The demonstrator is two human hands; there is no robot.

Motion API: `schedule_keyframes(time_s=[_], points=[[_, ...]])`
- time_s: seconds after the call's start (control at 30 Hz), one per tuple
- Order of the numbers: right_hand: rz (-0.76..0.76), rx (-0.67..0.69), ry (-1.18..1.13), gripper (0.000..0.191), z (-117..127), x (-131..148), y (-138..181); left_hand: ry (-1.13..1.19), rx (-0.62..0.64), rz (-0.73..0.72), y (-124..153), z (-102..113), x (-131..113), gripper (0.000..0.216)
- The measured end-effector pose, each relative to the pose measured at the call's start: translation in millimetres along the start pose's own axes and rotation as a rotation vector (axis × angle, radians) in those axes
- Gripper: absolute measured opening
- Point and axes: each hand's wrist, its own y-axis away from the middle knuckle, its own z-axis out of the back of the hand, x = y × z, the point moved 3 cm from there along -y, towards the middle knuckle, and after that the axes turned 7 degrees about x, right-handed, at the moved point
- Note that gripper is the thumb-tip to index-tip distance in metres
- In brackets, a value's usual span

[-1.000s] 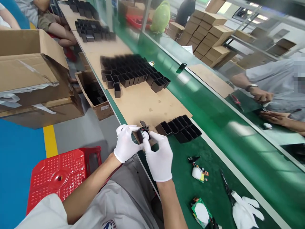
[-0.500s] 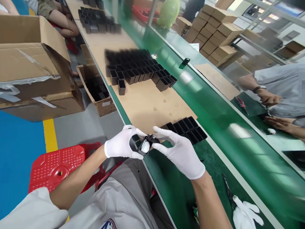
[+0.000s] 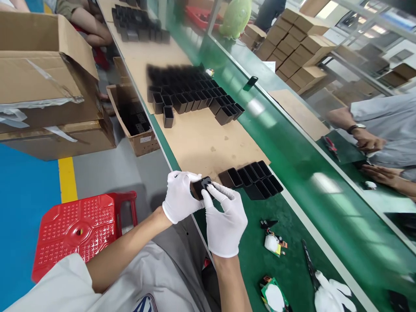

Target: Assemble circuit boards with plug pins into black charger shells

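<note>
My left hand (image 3: pixel 180 197), in a white glove, is wrapped round a small black plastic case (image 3: pixel 197 189) above the bench's near edge. My right hand (image 3: pixel 225 225), gloved too, has its fingertips closed at the case's right end, where a glossy black cap (image 3: pixel 206 182) shows. The fingers partly hide the cap, and I cannot see inside the case. Just beyond my right hand, several open black cases (image 3: pixel 256 178) stand in a tight group, one lying tilted. Right of that hand, a small circuit board with white filler (image 3: pixel 273 243) and a green circuit board (image 3: pixel 274 295) lie on the bench.
Many black cases (image 3: pixel 191 93) cover the cardboard sheet (image 3: pixel 208 143) farther off. A black-handled tool (image 3: pixel 310 262) and a white glove (image 3: pixel 333 294) lie at the right. A red stool (image 3: pixel 78 229) and cartons (image 3: pixel 45 86) stand left. Across the green bench (image 3: pixel 312 156), a co-worker's hands (image 3: pixel 373 151) work.
My right hand has come in to the case and closed its fingers at the end. The white filling seen inside before is now out of sight. The case has turned slightly.
</note>
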Motion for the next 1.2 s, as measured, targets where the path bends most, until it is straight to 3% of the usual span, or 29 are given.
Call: schedule_keyframes(time_s=[0.43, 0.6, 0.87, 1.07, 1.2], points=[[0.101, 0.099, 0.239, 0.007, -3.8, 1.5, -17.7, 0.006, -0.06, -0.017, 3.3, -5.2, 3.7, 0.042], [0.258, 0.21, 0.288, 0.018, 1.3, -2.4, -20.9, -0.018, -0.021, -0.011, 2.9, -4.3, 4.4, 0.04], [0.401, 0.215, 0.401, 0.026, 1.0, -9.8, -7.3, -0.037, -0.012, -0.016, -3.1, 5.1, -2.9, 0.031], [0.394, 0.191, 0.417, 0.045, 11.6, 1.0, -6.8, -0.031, -0.032, -0.046, -12.3, 17.5, -13.3, 0.033], [0.35, 0.191, 0.383, 0.03, -5.9, -16.5, 1.9, -0.037, -0.028, 0.015, -8.3, 5.6, -5.2, 0.031]])
